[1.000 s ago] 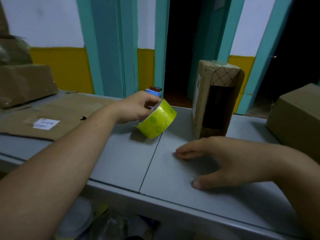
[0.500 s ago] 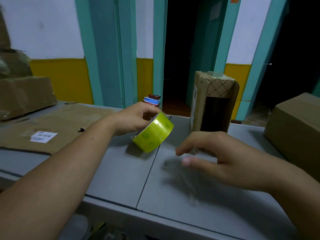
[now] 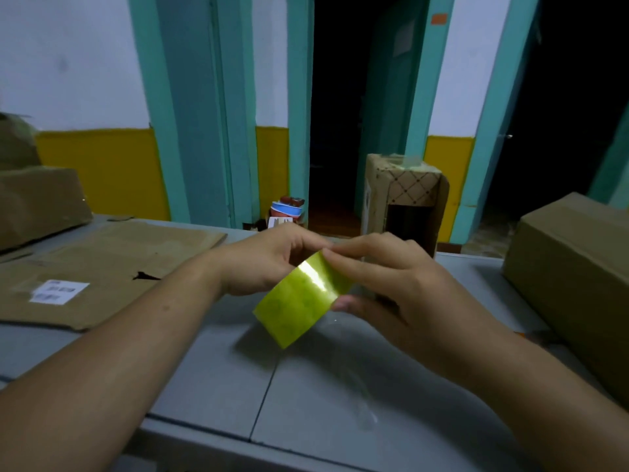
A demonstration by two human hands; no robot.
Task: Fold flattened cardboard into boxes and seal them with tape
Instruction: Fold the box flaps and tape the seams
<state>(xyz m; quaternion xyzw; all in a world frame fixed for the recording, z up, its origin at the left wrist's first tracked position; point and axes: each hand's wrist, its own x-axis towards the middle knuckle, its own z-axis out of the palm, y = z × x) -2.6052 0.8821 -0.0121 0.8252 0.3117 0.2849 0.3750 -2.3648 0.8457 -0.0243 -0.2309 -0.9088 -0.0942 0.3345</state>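
A yellow-green roll of tape (image 3: 299,301) is held above the grey table (image 3: 211,379) in the middle of the view. My left hand (image 3: 262,260) grips the roll from its far left side. My right hand (image 3: 384,281) holds it from the right, with fingertips on the top edge and thumb at the lower edge. A small upright cardboard box (image 3: 405,199) with an open front stands just behind my hands. A flattened sheet of cardboard (image 3: 102,264) with a white label lies on the table at the left.
A closed cardboard box (image 3: 575,277) sits at the right edge of the table. More boxes (image 3: 37,202) are stacked at the far left. A small blue and red container (image 3: 286,212) stands behind my left hand, and a dark doorway lies beyond.
My right hand has lifted off the table and taken hold of the tape roll. My left hand has raised the roll slightly toward the middle.
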